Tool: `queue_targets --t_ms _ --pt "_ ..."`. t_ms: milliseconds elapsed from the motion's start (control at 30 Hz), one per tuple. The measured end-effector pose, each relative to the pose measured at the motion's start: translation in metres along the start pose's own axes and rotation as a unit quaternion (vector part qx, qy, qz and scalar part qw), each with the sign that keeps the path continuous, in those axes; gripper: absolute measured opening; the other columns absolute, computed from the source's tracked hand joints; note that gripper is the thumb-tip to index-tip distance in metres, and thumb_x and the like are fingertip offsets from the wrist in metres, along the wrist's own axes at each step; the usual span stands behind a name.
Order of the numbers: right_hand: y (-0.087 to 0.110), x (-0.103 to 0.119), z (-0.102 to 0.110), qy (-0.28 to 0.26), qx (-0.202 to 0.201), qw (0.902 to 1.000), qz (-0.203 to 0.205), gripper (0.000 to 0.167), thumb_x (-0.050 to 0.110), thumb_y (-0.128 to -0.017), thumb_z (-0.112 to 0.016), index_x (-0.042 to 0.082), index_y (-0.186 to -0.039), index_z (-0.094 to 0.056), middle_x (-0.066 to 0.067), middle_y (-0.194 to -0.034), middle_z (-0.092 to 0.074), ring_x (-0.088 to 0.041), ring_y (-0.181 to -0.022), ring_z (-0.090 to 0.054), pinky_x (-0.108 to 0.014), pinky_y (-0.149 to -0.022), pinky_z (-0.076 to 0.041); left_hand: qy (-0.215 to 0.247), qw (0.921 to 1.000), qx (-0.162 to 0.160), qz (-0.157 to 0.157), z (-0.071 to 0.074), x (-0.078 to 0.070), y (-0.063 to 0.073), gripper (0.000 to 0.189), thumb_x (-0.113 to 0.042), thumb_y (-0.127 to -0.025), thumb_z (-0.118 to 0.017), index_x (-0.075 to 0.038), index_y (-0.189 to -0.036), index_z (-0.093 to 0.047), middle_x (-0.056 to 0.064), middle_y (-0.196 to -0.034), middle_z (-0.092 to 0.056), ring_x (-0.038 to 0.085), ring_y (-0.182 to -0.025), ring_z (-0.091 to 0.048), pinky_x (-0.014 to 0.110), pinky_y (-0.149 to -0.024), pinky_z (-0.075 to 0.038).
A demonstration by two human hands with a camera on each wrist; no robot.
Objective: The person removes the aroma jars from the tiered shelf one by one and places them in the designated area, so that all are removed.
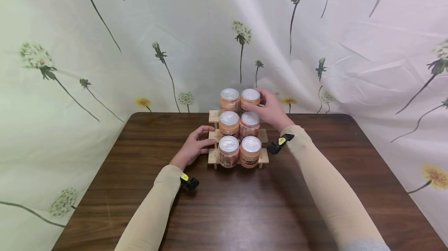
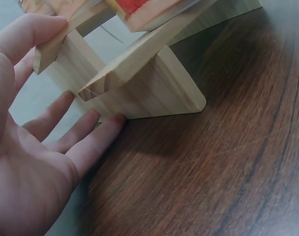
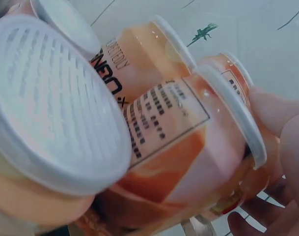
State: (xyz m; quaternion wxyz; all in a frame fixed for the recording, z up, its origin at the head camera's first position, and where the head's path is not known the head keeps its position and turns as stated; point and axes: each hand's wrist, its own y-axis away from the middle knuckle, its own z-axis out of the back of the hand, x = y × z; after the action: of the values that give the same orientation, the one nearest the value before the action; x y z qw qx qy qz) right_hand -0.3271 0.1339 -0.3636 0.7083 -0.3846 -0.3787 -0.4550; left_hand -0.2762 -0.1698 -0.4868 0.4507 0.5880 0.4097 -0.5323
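A small stepped wooden rack [image 1: 263, 136] stands on the table, holding several clear jars with white ridged lids and orange printed sides in two columns. My right hand [image 1: 271, 110] grips the back right jar [image 1: 250, 95], thumb at its front and fingers round its far side. In the right wrist view, a middle-tier jar [image 3: 164, 142] partly covers that grip. On the rack's left side is my left hand [image 1: 194, 146]. Seen from the left wrist, its spread fingers [image 2: 97, 142] touch the wooden side panel [image 2: 144, 93], and an upper digit touches a shelf end.
A dark brown wooden table [image 1: 224, 212] lies under the rack. Behind it hangs a pale cloth [image 1: 203, 29] printed with dandelions. Each wrist wears a black camera, the left one [image 1: 190, 183] near the tabletop and the right one [image 1: 276, 146] close beside the rack.
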Motion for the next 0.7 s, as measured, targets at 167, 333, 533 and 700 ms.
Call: queue_targets --t_ms 167,333,533,700 --pt "0.000 0.004 0.000 0.000 -0.013 0.9999 -0.010 0.072 0.041 -0.092 -0.081 0.010 -0.150 -0.051 -0.010 -0.135 -0.062 -0.028 -0.124 -0.059 -0.047 -0.100 -0.053 -0.001 1.0000 -0.002 0.003 0.000 0.001 -0.001 0.048 -0.017 -0.099 -0.076 -0.016 -0.142 -0.055 0.016 -0.160 -0.037 0.031 -0.123 -0.059 0.040 -0.085 -0.060" --pt "0.000 0.002 -0.001 0.004 -0.032 0.9995 -0.005 0.068 0.042 -0.090 -0.084 0.011 -0.144 -0.056 -0.010 -0.131 -0.063 -0.028 -0.119 -0.060 -0.045 -0.092 -0.056 -0.004 1.0000 -0.004 0.003 0.001 0.003 0.000 0.049 -0.019 -0.099 -0.076 -0.016 -0.143 -0.055 0.017 -0.161 -0.037 0.031 -0.123 -0.059 0.040 -0.085 -0.060" --pt "0.001 -0.003 0.002 -0.012 -0.050 0.9987 0.002 0.062 0.042 -0.088 -0.086 0.013 -0.136 -0.060 -0.009 -0.128 -0.063 -0.028 -0.113 -0.063 -0.045 -0.087 -0.057 -0.001 1.0000 -0.006 0.000 0.000 0.006 -0.001 0.049 -0.019 -0.099 -0.076 -0.018 -0.143 -0.055 0.016 -0.158 -0.039 0.030 -0.122 -0.060 0.041 -0.085 -0.060" --pt "0.003 -0.004 0.010 -0.014 -0.065 0.9978 0.005 0.060 0.040 -0.087 -0.087 0.013 -0.134 -0.061 -0.008 -0.127 -0.063 -0.027 -0.114 -0.061 -0.044 -0.091 -0.053 0.000 0.9999 -0.010 0.001 -0.001 0.005 0.001 0.048 -0.019 -0.099 -0.075 -0.018 -0.142 -0.055 0.016 -0.158 -0.039 0.031 -0.123 -0.059 0.042 -0.086 -0.060"
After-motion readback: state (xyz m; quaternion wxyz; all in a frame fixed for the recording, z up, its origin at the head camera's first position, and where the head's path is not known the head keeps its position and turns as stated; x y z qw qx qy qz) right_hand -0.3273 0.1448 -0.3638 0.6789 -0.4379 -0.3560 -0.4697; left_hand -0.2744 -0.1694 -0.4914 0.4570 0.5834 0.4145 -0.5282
